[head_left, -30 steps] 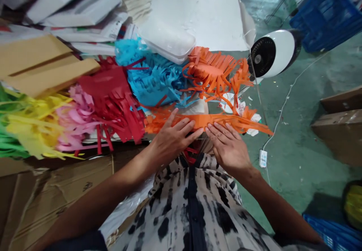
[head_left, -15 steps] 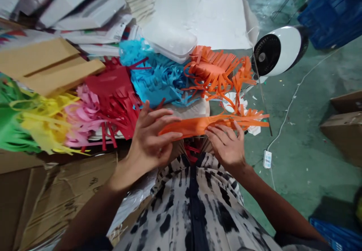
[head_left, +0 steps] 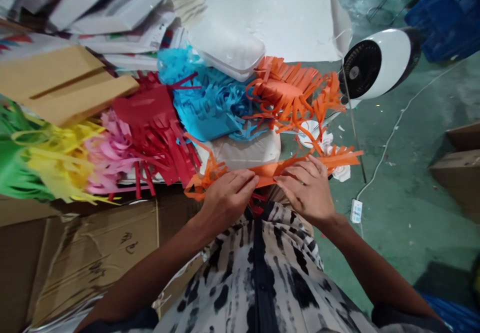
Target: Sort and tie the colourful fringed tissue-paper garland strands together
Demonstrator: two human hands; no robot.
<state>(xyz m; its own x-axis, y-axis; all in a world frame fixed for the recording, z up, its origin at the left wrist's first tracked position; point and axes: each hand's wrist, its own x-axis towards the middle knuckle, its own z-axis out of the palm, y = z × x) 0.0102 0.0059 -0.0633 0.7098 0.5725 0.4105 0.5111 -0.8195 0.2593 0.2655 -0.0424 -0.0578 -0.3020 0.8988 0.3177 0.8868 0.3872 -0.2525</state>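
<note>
Green fringed paper [head_left: 17, 173] lies farthest to the left of the grip, then yellow fringed paper [head_left: 56, 163] and pink fringed paper [head_left: 108, 145], all well apart from it. Nearer, to the left and a little beyond the grip, sits red fringed paper [head_left: 153, 110]; blue fringed paper [head_left: 206, 120] lies directly beyond the left hand [head_left: 228, 198]. That hand has its fingers curled over an orange fringed strip [head_left: 267, 173] and seems to be pinching it, though its thumb's exact place is hard to make out. The strip runs crosswise in front of the person's waist: its loose ends spill out left of the left hand, a short folded stretch shows between the hands, and a fringed tail sticks out past the right hand [head_left: 313, 190], whose bent fingers lie over the strip and appear to grasp it. Such thin paper should be light, limp and easy to crease, with narrow fringes likely to tangle or tear, so the uncut band between the hands looks the soundest place to take hold, with fingertips and gentle pressure. Beyond the right hand rests an orange fringed bundle [head_left: 285, 90], and farther right of the grip stands a white-and-black fan [head_left: 392, 60].
</note>
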